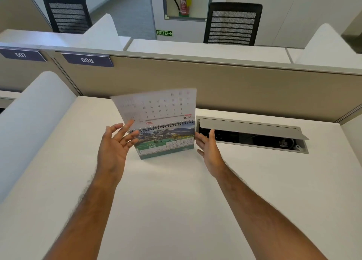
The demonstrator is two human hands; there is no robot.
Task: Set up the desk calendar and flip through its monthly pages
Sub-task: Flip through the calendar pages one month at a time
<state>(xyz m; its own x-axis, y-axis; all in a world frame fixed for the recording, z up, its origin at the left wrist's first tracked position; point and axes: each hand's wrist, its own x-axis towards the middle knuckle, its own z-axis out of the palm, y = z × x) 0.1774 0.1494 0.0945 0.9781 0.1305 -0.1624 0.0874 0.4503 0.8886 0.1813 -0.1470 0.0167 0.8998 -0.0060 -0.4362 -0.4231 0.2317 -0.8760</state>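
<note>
Item, desk calendar [166, 140]: standing between my hands, spiral running left-right; lifted page [156, 106] just above my nearer, released left hand [115, 144], seemingly touching; right hand [207, 144] released

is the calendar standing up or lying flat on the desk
Standing up. The calendar rests on its base on the desk, spiral binding on top, with one page lifted above the binding, mid-flip.

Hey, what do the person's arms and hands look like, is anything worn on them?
Both forearms are bare as far as the frame shows, with no sleeves visible. The left hand and right hand wear no gloves, and I see no watch, bracelet or rings. Fine dark hair shows along both forearms.
</note>
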